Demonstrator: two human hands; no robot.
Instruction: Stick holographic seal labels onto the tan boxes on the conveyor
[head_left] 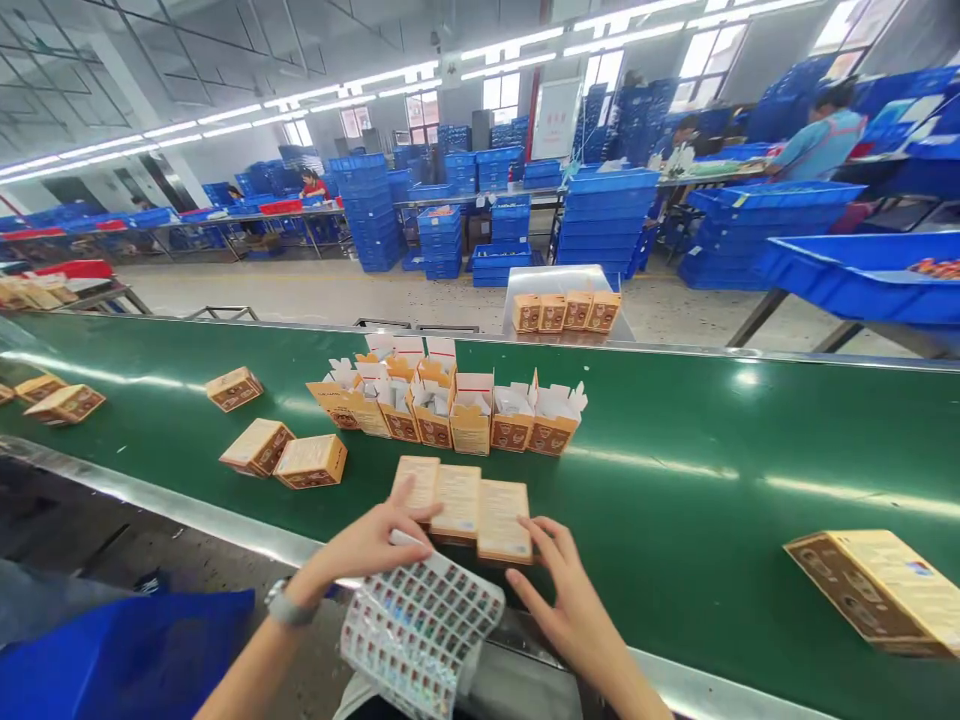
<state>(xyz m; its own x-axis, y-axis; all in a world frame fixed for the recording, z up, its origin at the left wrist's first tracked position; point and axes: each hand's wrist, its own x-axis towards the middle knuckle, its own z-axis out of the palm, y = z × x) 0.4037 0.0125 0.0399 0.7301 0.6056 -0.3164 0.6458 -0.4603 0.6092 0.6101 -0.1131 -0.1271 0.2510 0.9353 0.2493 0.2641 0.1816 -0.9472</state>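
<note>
My left hand (381,548), with a grey watch at the wrist, holds a curled sheet of small stickers (427,625) that hangs below it. Its fingertips reach the leftmost of three closed cartons (418,480) lying side by side on the green belt. My right hand (559,575) has its fingers apart, with the fingertips at the right edge of the rightmost carton (504,520). Between these two lies the middle carton (457,500). Just beyond, several open-topped cartons (472,425) stand in a row, flaps up, with whitish contents inside.
Closed cartons (311,462) lie to the left on the green belt (675,470), and a bigger-looking one (877,590) lies near right. Across the belt, cartons sit on a metal stand (559,280). Blue crates (604,225) and co-workers (817,140) are farther back.
</note>
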